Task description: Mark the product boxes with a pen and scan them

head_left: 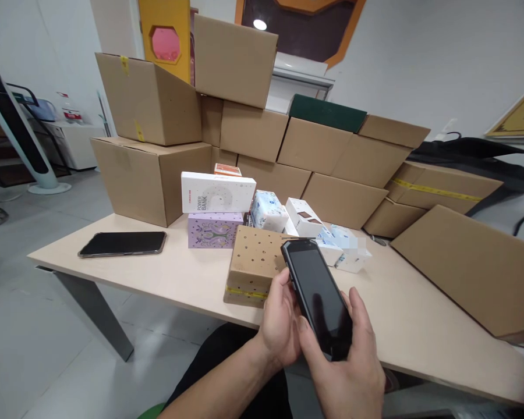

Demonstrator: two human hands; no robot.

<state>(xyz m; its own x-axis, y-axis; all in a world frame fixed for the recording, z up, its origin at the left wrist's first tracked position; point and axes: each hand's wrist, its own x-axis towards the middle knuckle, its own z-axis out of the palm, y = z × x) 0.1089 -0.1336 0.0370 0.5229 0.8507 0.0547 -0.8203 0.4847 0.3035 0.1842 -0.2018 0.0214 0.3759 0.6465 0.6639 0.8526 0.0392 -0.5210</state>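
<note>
A black smartphone [317,291] with a dark screen is tilted up in front of me, above the near edge of the table. My left hand [282,323] cradles it from the left side and from below, thumb along its edge. Around its lower end closes my right hand [349,366], with the thumb at the bottom left corner and the fingers on the right edge. Just behind the phone stands a brown dotted cardboard box [255,256] with a yellow band, partly hidden by the phone and my left hand.
Another phone [123,243] lies flat at the table's left. A white power bank box [218,193] rests on a purple patterned box [213,231]. White-and-blue packs [268,210] sit centrally. Stacked cardboard cartons [314,145] line the back; a large carton [467,273] stands right.
</note>
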